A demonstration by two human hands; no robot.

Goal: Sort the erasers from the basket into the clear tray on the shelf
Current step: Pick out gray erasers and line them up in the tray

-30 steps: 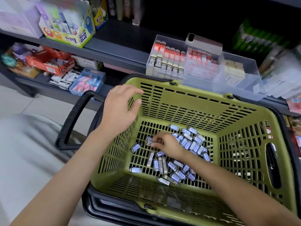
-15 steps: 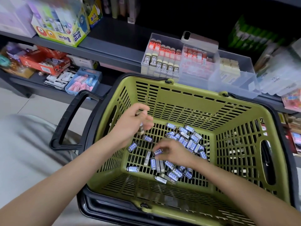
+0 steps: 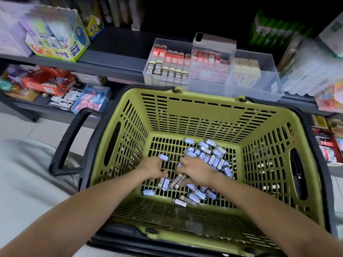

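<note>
basket (image 3: 202, 112) top open, tray (image 3: 254, 89) beyond

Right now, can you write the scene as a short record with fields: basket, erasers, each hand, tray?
basket: green, slatted, in front of the shelf
erasers: blue-labelled, loose heap on the basket floor
left hand: down among the erasers, grip unclear
right hand: curled round a few erasers
clear tray: on the shelf behind the basket, compartments partly filled
</note>
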